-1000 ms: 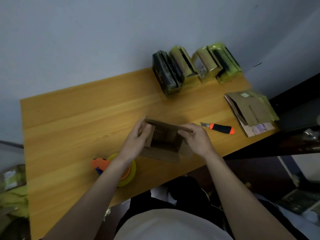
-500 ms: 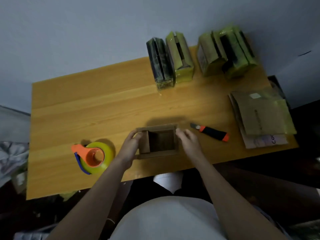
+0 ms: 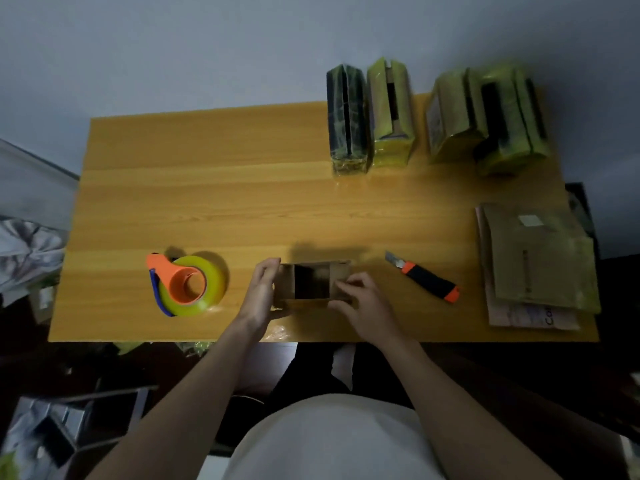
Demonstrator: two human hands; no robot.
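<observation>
While both forearms reach up from the bottom of the frame, the left hand (image 3: 260, 293) wraps the left wall of the small open cardboard box (image 3: 312, 284), its fingers curled over the top edge and the thumb low on the near corner. The right hand (image 3: 364, 304) grips the box's right side, with bent fingers lying on the right flap and the knuckles raised. The box sits mouth-up on the wooden table (image 3: 242, 202), just below the middle of the frame and close to the near edge, its dark inside showing between the two hands. A yellow tape roll on an orange dispenser (image 3: 188, 286) lies to the left of the box, near it but apart. A utility knife (image 3: 426, 280) with a black and orange handle lies to the right, its blade pointing to the upper left. A stack of flattened cardboard (image 3: 535, 265) rests at the right edge of the table. Several boxes wrapped in yellow-green film (image 3: 389, 114) stand in the upper right against the plain grey wall (image 3: 207, 46). Crumpled silver sheeting (image 3: 26, 252) lies off the table at the left edge.
</observation>
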